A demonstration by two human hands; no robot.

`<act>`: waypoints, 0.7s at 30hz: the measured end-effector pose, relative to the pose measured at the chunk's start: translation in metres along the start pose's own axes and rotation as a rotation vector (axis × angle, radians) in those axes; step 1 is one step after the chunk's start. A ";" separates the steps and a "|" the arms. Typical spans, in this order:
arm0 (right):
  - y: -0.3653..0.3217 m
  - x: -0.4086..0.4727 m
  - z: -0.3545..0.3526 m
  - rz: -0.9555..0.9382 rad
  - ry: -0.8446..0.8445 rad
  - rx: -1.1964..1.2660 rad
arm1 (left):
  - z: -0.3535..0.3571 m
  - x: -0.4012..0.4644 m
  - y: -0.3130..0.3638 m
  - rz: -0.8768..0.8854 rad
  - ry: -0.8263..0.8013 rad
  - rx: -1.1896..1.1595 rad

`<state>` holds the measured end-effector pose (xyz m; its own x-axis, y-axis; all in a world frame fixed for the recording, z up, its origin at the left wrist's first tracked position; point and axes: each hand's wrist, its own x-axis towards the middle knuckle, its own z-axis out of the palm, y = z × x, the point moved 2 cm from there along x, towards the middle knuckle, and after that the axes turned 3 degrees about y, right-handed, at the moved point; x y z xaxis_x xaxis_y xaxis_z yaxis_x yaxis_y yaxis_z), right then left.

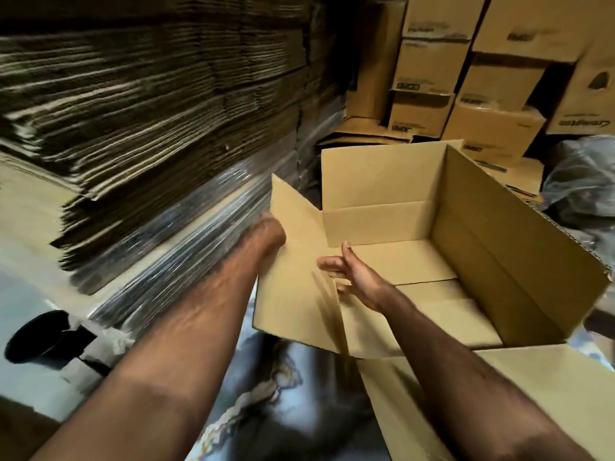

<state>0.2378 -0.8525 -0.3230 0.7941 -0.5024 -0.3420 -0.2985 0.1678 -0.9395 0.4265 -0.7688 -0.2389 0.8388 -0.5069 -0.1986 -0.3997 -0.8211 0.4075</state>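
Because the left hand (270,231) disappears at the wrist behind the outer face of the left side panel (293,261), its finger state cannot be determined; only the forearm is visible, rising from the lower left of the frame to the middle. This panel belongs to the open cardboard box (506,247), which occupies the centre and right of the frame. The box's long axis runs from the bottom edge toward the upper centre, and its floor flaps are already laid flat inside. The right hand (352,277) sits just right of the panel, on its inner side. Its fingers are straight and spread, its thumb is raised, and it holds nothing. Its fingertips point left at the panel, very near it; contact cannot be confirmed. The panel therefore stands between the two hands, left hand outside and right hand inside, so the coming move probably depends on pressing or steadying it from both faces. Stacked printed cartons (499,78) fill the upper right of the frame, well apart from the work.
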 end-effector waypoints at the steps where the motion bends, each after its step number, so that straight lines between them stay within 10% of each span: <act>1: 0.008 0.000 -0.001 0.011 0.028 -0.015 | 0.009 0.002 -0.017 -0.040 0.008 0.027; 7: 0.035 -0.003 -0.030 0.038 0.251 -0.081 | 0.090 -0.020 -0.046 -0.143 -0.151 0.249; 12: 0.063 -0.015 -0.073 -0.031 0.426 -0.414 | 0.136 -0.031 0.008 -0.181 -0.353 -0.016; 21: 0.093 -0.047 -0.087 0.043 0.382 -0.656 | 0.198 -0.020 0.039 -0.234 -0.171 -0.270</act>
<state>0.1268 -0.8873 -0.3929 0.5717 -0.7858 -0.2359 -0.6731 -0.2848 -0.6825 0.3214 -0.8428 -0.3952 0.8129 -0.3694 -0.4502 -0.0741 -0.8324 0.5492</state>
